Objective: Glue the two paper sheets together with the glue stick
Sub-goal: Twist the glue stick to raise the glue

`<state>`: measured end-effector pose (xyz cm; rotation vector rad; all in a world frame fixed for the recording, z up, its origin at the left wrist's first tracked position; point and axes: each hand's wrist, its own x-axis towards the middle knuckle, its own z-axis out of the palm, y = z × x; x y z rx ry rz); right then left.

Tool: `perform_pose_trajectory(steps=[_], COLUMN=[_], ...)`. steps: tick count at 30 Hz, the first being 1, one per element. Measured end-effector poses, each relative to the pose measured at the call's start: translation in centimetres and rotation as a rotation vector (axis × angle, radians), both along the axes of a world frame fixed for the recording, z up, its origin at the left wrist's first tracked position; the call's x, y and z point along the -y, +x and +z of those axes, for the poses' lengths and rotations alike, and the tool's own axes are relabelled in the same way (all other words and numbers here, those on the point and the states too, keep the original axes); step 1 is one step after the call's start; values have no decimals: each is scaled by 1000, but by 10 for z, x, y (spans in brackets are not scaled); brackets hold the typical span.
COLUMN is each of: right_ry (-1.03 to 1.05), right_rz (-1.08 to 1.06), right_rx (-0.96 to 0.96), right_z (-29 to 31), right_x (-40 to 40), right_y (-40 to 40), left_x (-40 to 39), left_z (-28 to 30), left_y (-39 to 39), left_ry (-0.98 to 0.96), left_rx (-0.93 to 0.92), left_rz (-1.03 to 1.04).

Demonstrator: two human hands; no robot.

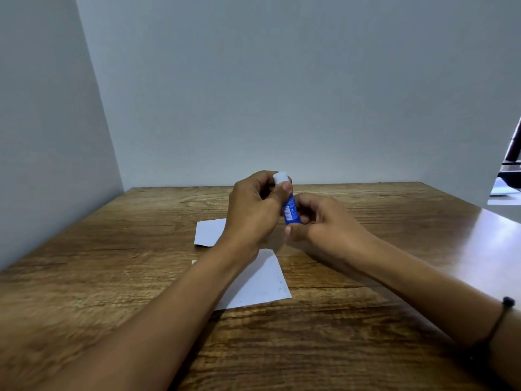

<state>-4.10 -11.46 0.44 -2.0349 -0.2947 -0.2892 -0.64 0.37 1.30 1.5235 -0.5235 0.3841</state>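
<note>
A blue glue stick (291,210) with a white cap stands nearly upright above the table, held between both hands. My left hand (255,208) grips its upper part, thumb just under the white cap. My right hand (318,221) curls round its lower blue body from the right. Two white paper sheets lie flat on the wooden table (112,277). The far sheet (208,232) shows left of my left wrist. The near sheet (260,280) lies under my left forearm, which hides part of it.
Grey partition walls close the table at the back and on the left. The table's right edge runs diagonally at the far right, with dark objects beyond it (511,170). A thin dark bracelet (501,317) sits on my right wrist.
</note>
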Motion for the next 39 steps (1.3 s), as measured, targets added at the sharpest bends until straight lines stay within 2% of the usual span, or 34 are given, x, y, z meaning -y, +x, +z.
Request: perform_pose_trajectory(steps=[5,11,16,20,25,31,35,39], right_ry=[198,13,142,259,72,95,144,9], right_rz=[91,46,7,67,29,0,60,39], right_rx=[-86,-53,-61,-109,-37,-30,-60,-21], right_z=[3,-6,-1,0,-6,-1,-3,-7], right_x=[1,0,3,1,0,2,0,0], right_y=[0,0,3,1,1,3,2,1], left_x=[0,-1,0,-1,-1,1,1,0], left_z=[-1,-1,0,0,1,2,2,1], left_y=[0,0,0,0,-1,-2,-2,-1], left_ry=[-11,-25,-27,-31,-41,-45,-47,-53], left_rx=[-2,-11,-13,-21,-39,-38,-43,-59], left_rz=[-7,-12,-5,-9,-16,-22,-14,-18])
